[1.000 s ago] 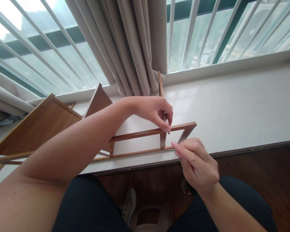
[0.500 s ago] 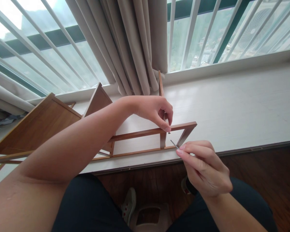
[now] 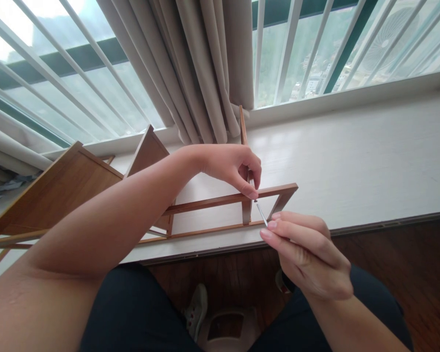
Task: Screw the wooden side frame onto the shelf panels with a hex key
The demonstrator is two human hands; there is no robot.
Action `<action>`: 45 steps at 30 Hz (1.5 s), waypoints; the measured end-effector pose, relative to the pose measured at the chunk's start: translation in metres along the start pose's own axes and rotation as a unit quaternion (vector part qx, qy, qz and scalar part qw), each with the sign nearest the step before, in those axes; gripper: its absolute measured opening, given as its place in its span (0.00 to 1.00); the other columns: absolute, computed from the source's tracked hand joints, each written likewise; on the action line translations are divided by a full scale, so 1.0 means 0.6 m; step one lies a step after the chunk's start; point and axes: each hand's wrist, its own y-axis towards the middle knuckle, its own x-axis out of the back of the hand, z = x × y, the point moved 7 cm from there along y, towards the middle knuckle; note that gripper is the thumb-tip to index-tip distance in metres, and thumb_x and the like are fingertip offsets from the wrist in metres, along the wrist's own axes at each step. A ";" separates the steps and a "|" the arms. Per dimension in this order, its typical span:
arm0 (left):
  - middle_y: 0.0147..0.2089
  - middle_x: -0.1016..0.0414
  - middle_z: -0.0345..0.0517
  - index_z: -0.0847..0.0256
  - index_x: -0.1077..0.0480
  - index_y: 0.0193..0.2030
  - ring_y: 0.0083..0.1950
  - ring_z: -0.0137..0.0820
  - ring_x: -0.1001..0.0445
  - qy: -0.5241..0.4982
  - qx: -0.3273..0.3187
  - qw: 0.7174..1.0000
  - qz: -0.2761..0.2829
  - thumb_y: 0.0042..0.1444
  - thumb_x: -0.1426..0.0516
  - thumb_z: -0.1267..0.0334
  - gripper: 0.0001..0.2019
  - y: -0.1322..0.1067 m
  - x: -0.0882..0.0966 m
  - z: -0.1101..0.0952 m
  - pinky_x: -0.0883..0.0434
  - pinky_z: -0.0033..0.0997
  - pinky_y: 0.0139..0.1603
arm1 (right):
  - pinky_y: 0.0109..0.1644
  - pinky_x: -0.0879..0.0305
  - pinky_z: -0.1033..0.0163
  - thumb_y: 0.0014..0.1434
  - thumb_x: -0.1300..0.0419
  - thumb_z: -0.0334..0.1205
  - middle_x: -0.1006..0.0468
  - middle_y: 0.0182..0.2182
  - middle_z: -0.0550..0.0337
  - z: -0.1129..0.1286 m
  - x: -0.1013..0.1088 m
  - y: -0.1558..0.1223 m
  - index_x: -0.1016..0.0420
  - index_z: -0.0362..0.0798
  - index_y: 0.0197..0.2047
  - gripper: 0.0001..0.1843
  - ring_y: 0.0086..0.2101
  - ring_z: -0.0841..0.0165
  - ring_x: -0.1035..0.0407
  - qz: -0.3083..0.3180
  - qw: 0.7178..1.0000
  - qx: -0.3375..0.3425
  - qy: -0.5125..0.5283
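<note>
A wooden shelf frame (image 3: 205, 203) lies on its side on a white window ledge. My left hand (image 3: 238, 168) is closed around the frame where a crosspiece (image 3: 246, 212) meets the front rail. Just below my left thumb, a small dark screw head (image 3: 255, 200) sticks out from the rail. Between the thumb and fingers of my right hand (image 3: 311, 254) is a hex key (image 3: 262, 215), a thin metal rod pointing up and left. Its tip is close to the screw head; whether they touch I cannot tell. My right fingers hide its other end.
Brown wooden panels (image 3: 58, 183) of the frame stand at the left. Behind it hang grey curtains (image 3: 190, 68) and barred windows (image 3: 315, 54). The white ledge (image 3: 352, 146) stretches to the right. Below its edge are my knees, shoes and a small stool (image 3: 247, 327) on the dark floor.
My right hand has brought the hex key up and slightly left, so its tip is nearer the screw head and more upright. My left hand has stayed on the frame.
</note>
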 end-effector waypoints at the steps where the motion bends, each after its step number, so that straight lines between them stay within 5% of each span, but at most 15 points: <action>1: 0.36 0.17 0.43 0.56 0.17 0.39 0.35 0.29 0.22 0.003 0.001 1.000 0.002 0.50 0.31 0.49 0.15 0.000 0.000 0.000 0.30 0.26 0.38 | 0.41 0.15 0.54 0.58 0.32 0.21 0.15 0.41 0.60 -0.001 0.000 0.001 0.18 0.56 0.56 0.26 0.42 0.60 0.19 -0.003 1.000 0.000 0.000; 20: 0.37 0.17 0.45 0.56 0.16 0.39 0.38 0.34 0.21 -0.012 0.006 1.000 -0.005 0.48 0.29 0.51 0.14 0.002 0.000 0.002 0.28 0.32 0.44 | 0.37 0.16 0.55 0.58 0.32 0.21 0.15 0.39 0.62 -0.007 -0.009 0.010 0.17 0.58 0.53 0.25 0.40 0.60 0.19 -0.014 1.000 0.012 0.001; 30: 0.35 0.17 0.43 0.56 0.16 0.39 0.36 0.32 0.21 -0.007 -0.003 1.000 -0.009 0.48 0.30 0.50 0.16 0.002 0.002 0.000 0.29 0.29 0.42 | 0.40 0.16 0.56 0.57 0.32 0.19 0.15 0.38 0.59 -0.006 -0.005 0.017 0.15 0.49 0.50 0.21 0.41 0.61 0.19 -0.026 0.999 0.022 0.004; 45: 0.38 0.16 0.43 0.55 0.16 0.40 0.37 0.30 0.21 0.016 -0.017 1.000 -0.005 0.51 0.31 0.48 0.15 0.001 0.002 0.001 0.29 0.27 0.42 | 0.49 0.17 0.51 0.57 0.32 0.18 0.15 0.41 0.53 -0.013 0.000 0.014 0.15 0.42 0.48 0.17 0.46 0.59 0.21 0.074 0.994 0.083 0.022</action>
